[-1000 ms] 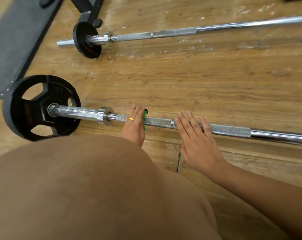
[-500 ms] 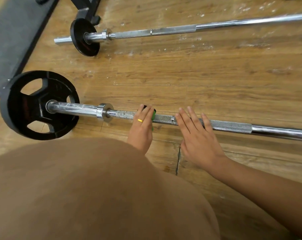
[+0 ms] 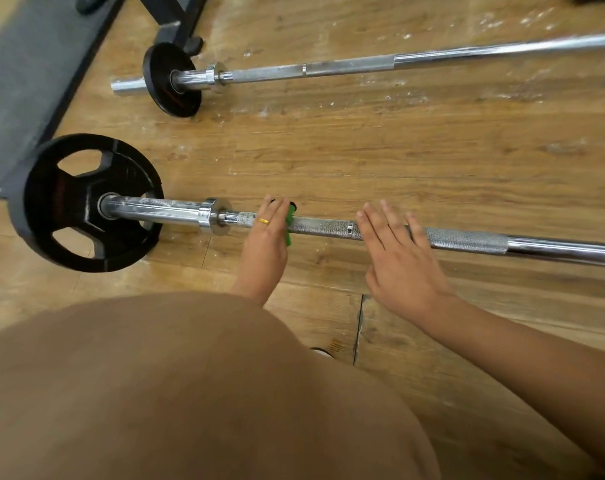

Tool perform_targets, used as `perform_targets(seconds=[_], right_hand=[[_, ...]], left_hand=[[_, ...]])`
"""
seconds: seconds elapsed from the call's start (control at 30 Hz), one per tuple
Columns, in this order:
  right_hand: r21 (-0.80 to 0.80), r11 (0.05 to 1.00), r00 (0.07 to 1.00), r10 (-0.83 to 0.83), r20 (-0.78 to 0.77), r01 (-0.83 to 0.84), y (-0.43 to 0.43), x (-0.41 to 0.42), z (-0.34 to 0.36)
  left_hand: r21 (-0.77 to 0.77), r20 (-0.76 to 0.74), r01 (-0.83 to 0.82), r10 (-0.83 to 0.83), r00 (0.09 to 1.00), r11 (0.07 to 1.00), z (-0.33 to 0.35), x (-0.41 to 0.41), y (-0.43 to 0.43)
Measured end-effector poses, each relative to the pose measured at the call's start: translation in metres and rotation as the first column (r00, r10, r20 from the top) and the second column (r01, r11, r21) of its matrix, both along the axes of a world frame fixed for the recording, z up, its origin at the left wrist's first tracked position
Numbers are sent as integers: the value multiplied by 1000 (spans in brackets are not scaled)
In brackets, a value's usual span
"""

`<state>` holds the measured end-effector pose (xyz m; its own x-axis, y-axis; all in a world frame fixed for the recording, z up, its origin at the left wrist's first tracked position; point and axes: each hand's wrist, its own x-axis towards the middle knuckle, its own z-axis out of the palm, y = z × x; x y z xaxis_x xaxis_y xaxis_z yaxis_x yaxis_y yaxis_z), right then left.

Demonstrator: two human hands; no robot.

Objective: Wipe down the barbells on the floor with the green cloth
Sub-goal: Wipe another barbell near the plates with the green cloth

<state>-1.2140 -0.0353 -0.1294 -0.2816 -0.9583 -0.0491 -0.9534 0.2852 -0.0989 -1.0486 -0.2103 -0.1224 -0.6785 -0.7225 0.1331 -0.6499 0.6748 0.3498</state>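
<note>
So the near barbell (image 3: 467,239) is lying flat on the wooden floor (image 3: 398,150), with the far barbell (image 3: 346,65) parallel to it further out and well apart. The left hand (image 3: 264,244) has the green cloth (image 3: 288,230) bunched over the shaft just right of the collar (image 3: 212,216), fingers wrapped over the top, and only a strip of green pokes out from under them. The right hand (image 3: 398,261) is flat and relaxed, straight fingers resting on the knurling (image 3: 467,240), holding nothing. Handling-wise I'd guess that bar is heavy and totally rigid, and with the big black plate (image 3: 86,202) on the end it's not going anywhere, though it could roll a bit, so that steadying hand makes sense. The cloth is soft and light and will probably snag on the rough knurl and glide on the smooth chrome. Best bet imo is to wrap it right round the shaft and squeeze.
</note>
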Motion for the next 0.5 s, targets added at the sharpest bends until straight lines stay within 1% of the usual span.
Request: perform_targets(seconds=[0.03, 0.07, 0.13, 0.17, 0.2, 0.23, 0.27, 0.3, 0.37, 0.4, 0.43, 0.5], right_hand=[[2, 1000, 1000, -3, 6, 3, -1, -2, 1], [6, 1000, 1000, -1, 12, 1, -3, -4, 1], [17, 1000, 1000, 8, 26, -8, -5, -9, 1], [19, 1000, 999, 11, 37, -12, -6, -12, 1], [22, 1000, 999, 14, 50, -15, -7, -15, 1], [25, 1000, 998, 16, 61, -18, -9, -17, 1], [26, 999, 997, 17, 70, -19, -11, -19, 2], [24, 1000, 997, 15, 78, -17, -13, -20, 2], [22, 1000, 995, 6, 97, -8, -15, -23, 3], [20, 1000, 995, 2, 100, -4, -16, -25, 3], [19, 1000, 995, 1, 98, -3, -18, -26, 3], [17, 1000, 995, 6, 97, -7, -20, -28, 4]], left_hand=[[-8, -17, -15, 15, 1000, 1000, 1, -5, 7], [-18, -24, 20, -20, 999, 1000, 0, -10, 14], [-38, -28, 162, -163, 986, 986, -5, -15, 21], [-44, -21, 211, -212, 977, 976, -5, -17, 16], [-40, -12, 222, -223, 975, 974, -5, -18, 9], [-28, -8, 199, -199, 980, 980, -5, -17, 2], [-10, -21, 141, -141, 990, 990, -5, -17, -2], [11, -58, 52, -51, 997, 999, -6, -19, -3], [49, -132, -132, 138, 982, 990, -9, -27, 4], [49, -156, -180, 185, 970, 982, -11, -34, 11], [36, -168, -177, 181, 969, 983, -12, -40, 17], [6, -155, -76, 76, 985, 997, -14, -46, 20]])
